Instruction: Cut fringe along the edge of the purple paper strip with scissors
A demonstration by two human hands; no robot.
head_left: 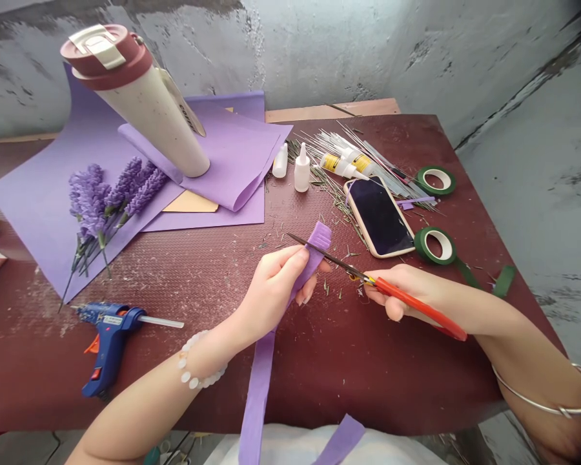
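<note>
My left hand pinches a long purple paper strip near its upper end. Several small cuts fringe that end, which sticks up above the fingers. Lower down, the strip hangs over the table edge towards my lap, where another purple length shows. In my right hand are scissors with red handles. Their dark blades lie across the strip just above my left thumb, pointing left. How far the blades are apart is hard to make out.
A blue glue gun lies at left, below purple flowers. A tumbler stands on purple sheets. Small bottles, wires, a phone and green tape rolls occupy the right side. Clippings litter the dark red table.
</note>
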